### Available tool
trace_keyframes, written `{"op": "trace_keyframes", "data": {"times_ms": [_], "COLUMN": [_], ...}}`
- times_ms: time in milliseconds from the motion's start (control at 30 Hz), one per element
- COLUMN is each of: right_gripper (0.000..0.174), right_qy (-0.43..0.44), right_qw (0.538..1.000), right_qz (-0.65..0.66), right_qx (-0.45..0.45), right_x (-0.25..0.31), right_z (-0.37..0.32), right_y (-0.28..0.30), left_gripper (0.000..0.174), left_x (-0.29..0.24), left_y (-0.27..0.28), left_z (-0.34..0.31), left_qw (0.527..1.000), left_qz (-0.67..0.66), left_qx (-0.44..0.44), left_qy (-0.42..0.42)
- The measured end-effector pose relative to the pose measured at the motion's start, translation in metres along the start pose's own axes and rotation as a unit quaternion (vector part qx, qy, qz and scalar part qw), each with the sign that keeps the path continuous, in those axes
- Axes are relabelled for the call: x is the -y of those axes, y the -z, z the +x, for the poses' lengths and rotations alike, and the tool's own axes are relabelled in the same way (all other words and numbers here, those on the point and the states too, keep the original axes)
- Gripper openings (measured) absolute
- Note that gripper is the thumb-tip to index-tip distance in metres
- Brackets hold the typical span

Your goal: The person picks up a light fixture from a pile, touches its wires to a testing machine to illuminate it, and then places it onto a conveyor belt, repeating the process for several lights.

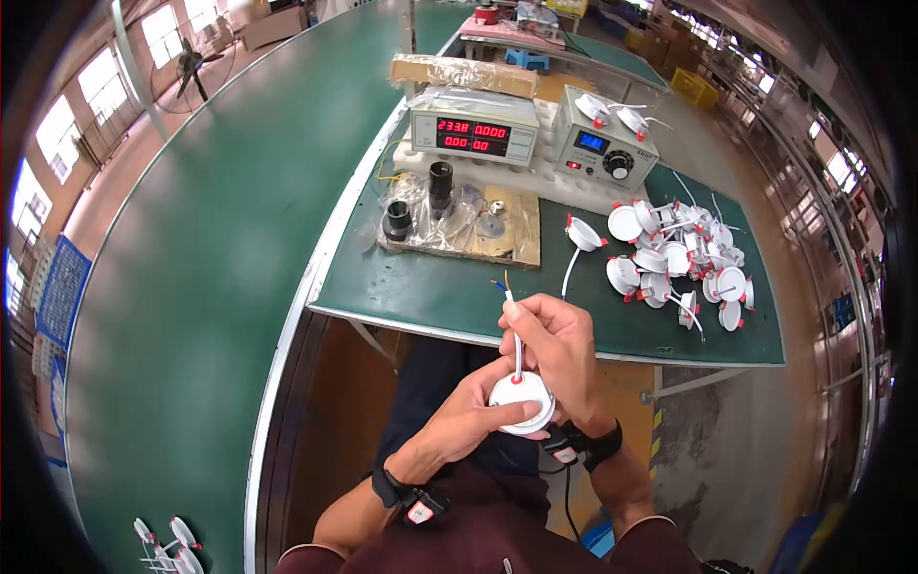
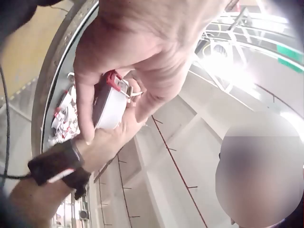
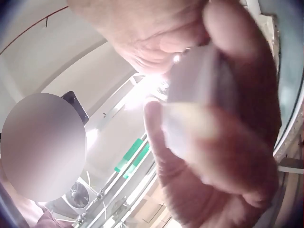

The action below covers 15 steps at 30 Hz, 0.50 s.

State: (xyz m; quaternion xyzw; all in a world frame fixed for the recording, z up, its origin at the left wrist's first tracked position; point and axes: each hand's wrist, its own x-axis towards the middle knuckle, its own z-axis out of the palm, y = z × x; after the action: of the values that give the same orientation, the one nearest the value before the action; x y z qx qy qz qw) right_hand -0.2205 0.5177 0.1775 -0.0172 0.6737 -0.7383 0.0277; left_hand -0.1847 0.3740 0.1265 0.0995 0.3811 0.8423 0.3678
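Note:
A round white downlight [image 1: 509, 391] with a red cable entry is held low in front of the body by my left hand [image 1: 461, 413], its thumb across the face. My right hand [image 1: 562, 346] pinches the white cable [image 1: 518, 356] between thumb and fingers. Bare wire ends [image 1: 504, 284], one blue and one orange-brown, stick up past the fingertips. In the left wrist view, the downlight's side [image 2: 110, 110] and a red spring clip [image 2: 113, 80] show between the fingers. The right wrist view is blurred, with the fingers of the right hand [image 3: 213, 152] close to the camera.
Many similar downlights [image 1: 676, 258] are heaped on the green table's right side; a single one [image 1: 583, 233] lies nearer. Behind stand a red-digit power meter [image 1: 473, 132] and a dial unit [image 1: 604, 148]. A board [image 1: 524, 230] carries black sockets [image 1: 397, 220]. More lamps [image 1: 182, 532] lie lower left.

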Motion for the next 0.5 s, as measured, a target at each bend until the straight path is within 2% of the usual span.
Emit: {"op": "trace_keyframes", "data": {"times_ms": [100,233,333,500], "right_gripper": [0.025,0.028,0.03,0.029], "right_qy": [0.007,0.028,0.054,0.108], "right_qw": [0.999,0.997,0.978,0.953], "right_qz": [-0.028,-0.063,-0.2,-0.284], "right_qx": [0.014,0.021,0.018,0.014], "right_x": [-0.012,-0.02,-0.041,-0.065], "right_z": [0.012,0.038,0.083,0.153], "right_y": [0.009,0.022,0.042,0.059], "left_gripper": [0.055,0.056,0.049,0.04], "left_x": [-0.002,-0.005,-0.011,-0.029], "left_y": [-0.001,0.007,0.025,0.049], "left_z": [0.0,0.016,0.048,0.102], "left_qw": [0.994,0.993,0.995,0.995], "left_qz": [-0.095,-0.105,-0.093,-0.077], "left_qx": [0.011,0.01,-0.02,-0.047], "left_qy": [0.047,0.055,0.042,0.042]}}
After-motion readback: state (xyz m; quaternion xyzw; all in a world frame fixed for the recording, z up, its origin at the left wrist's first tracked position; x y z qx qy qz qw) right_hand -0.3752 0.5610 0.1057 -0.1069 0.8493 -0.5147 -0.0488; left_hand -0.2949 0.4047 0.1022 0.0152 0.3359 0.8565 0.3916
